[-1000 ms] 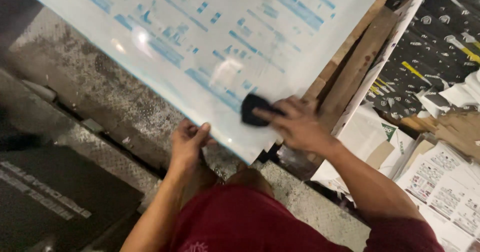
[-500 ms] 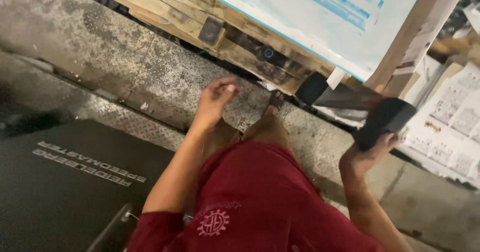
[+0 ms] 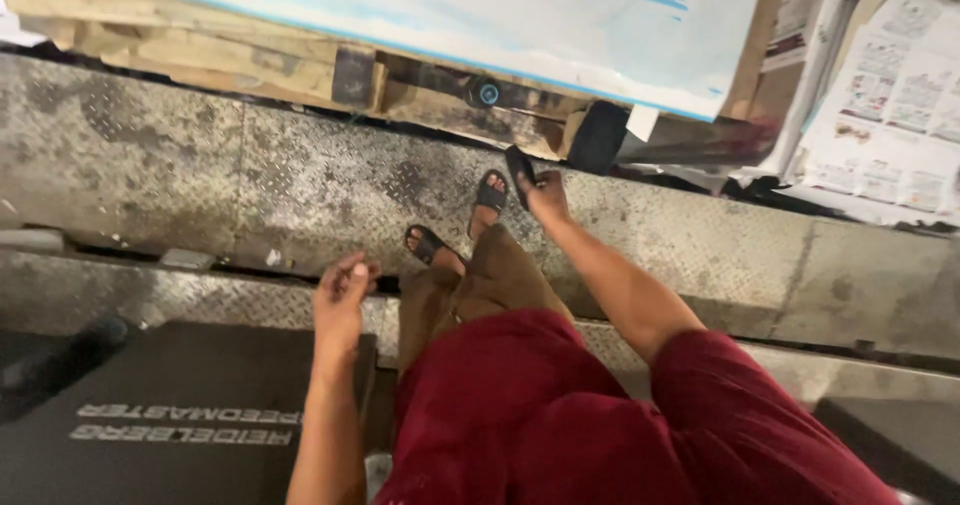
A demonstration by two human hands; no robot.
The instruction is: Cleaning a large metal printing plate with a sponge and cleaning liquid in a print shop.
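Looking straight down at a worn steel tread-plate floor (image 3: pixel 250 175), grey, scuffed, patchy with grime. Right hand (image 3: pixel 545 197) out in front, grip closed around a small dark pad (image 3: pixel 520 167), the pad poking up beyond the fingers toward the pallet. Left hand (image 3: pixel 340 300) hanging lower and nearer the body, fingers loosely curled, holding nothing, hovering over the edge of a black machine cover (image 3: pixel 150 415) with pale lettering. Between the two hands, a pair of feet in dark sandals (image 3: pixel 460 220) planted on the tread plate, brown trousers and a dark red shirt (image 3: pixel 560 425) below. Just beyond the right grip, a rough wooden pallet (image 3: pixel 200 50) running across the top, a black wheel (image 3: pixel 598 135) tucked under its edge, and lying across it a large pale sheet with blue print (image 3: pixel 450 15). Further right of that grip, stacks of printed paper sheets (image 3: pixel 890 115) leaning on cardboard. Left of the left hand, a raised step in the steel floor with a dark gap along it. Dim, warm light throughout, workshop floor.
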